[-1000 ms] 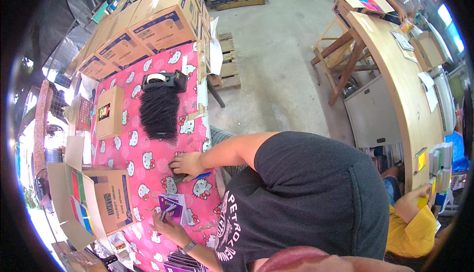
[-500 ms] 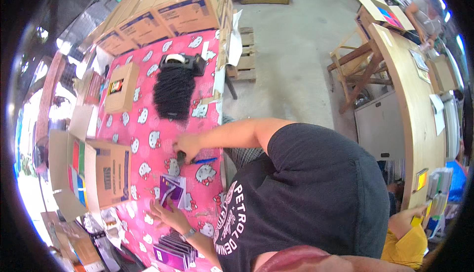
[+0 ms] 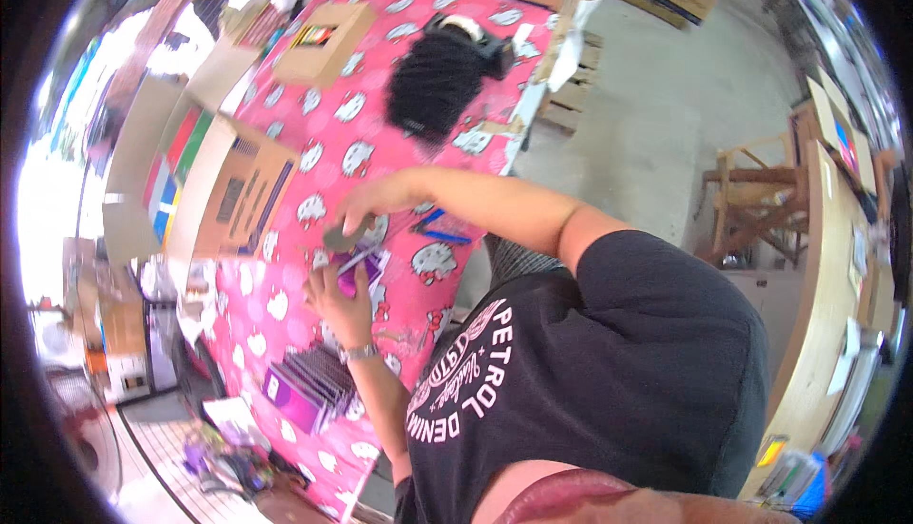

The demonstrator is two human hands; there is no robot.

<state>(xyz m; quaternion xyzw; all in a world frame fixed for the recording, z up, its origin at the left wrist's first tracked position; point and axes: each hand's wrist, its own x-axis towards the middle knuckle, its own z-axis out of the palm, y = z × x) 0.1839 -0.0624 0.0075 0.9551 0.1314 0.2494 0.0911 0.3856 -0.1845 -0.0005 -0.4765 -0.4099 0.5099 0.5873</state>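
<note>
1. Work in hand is centred on a small purple flat packet [image 3: 354, 272], which lies on the pink cartoon-cat-print tablecloth [image 3: 285, 324] near the middle of the table, between the two hands.
2. The packet is gripped at its lower edge by the left hand [image 3: 338, 303], whose fingers are closed around it; a silver wristband [image 3: 359, 353] is worn on that arm.
3. The right hand [image 3: 366, 208] is curled shut over a small round grey object [image 3: 340, 236], pressed down just above the packet; what that object is cannot be told.
4. Progress is judged as mid-way: one packet is being handled, while a row of similar purple packets [image 3: 306, 386] stands stacked near the person, just below the left wrist. Whether that row is finished or waiting cannot be told.
5. A blue pen-like stick [image 3: 439, 232] lies untouched just to the right of the right hand.
6. Counts: one packet in hand; one row of packets, whose number is too blurred to count; one blue stick; one black curly hairpiece [image 3: 433, 82] at the far end of the table.
7. Cardboard boxes on or beside the table number three as far as can be seen: one open brown box with coloured flaps [image 3: 219, 191] at the left, and one shallow brown box [image 3: 323, 41] farther off, with another open flap beside them.
</note>
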